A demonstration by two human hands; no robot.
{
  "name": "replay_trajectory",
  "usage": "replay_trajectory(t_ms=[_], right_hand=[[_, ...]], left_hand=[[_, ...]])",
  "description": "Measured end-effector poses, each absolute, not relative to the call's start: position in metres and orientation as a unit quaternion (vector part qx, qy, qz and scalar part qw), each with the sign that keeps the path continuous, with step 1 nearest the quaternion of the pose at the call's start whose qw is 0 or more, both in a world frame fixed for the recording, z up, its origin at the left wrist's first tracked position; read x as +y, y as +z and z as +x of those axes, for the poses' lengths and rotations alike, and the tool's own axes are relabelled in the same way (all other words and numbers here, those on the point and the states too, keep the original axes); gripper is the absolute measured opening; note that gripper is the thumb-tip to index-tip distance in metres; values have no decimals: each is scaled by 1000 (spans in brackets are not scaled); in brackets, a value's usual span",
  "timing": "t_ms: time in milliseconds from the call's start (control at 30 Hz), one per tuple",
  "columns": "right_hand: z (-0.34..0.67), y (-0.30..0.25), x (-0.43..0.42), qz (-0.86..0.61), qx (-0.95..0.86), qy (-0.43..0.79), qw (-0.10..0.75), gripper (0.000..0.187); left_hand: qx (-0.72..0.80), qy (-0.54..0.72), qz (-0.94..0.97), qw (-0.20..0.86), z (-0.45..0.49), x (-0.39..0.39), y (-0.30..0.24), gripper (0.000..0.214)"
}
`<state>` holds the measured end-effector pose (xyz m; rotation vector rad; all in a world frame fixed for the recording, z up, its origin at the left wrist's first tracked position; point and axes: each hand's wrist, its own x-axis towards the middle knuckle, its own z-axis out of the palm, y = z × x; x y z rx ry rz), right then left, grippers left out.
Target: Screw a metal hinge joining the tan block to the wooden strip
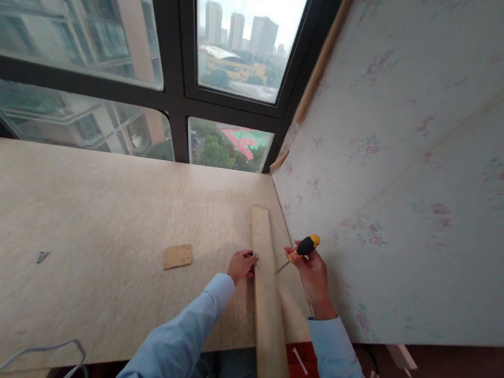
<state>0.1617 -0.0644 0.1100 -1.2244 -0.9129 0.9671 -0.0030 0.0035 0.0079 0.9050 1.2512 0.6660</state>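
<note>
A long wooden plank (268, 318) lies on the tabletop (126, 208), its near end jutting out over the table's front edge. My left hand (241, 265) is closed at the plank's left edge, pinching a small shiny metal piece (255, 258) too small to make out fully. On the other side, my right hand (314, 282) grips a screwdriver (306, 246) with a black and yellow handle. Its shaft slants down to the left, and the tip is close to the plank's right edge; whether they touch I cannot tell.
A small flat wooden piece (178, 257) lies left of my left hand. Further left is a tiny metal item (42, 257). A pale cable (43, 348) loops over the front left edge. A flower-patterned wall (398, 192) rises close on the right; dark-framed windows (172, 92) stand behind.
</note>
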Motion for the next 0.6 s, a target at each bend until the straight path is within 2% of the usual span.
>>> replay_trajectory(t_ms=[367,600], right_hand=[[132,120,-51,-549,-508,352,562,32],[131,113,-45,-550,-517,334,564,35]], left_hand=[[557,304,402,660,-3,3,3,22],[556,301,400,664,-3,4,2,22]])
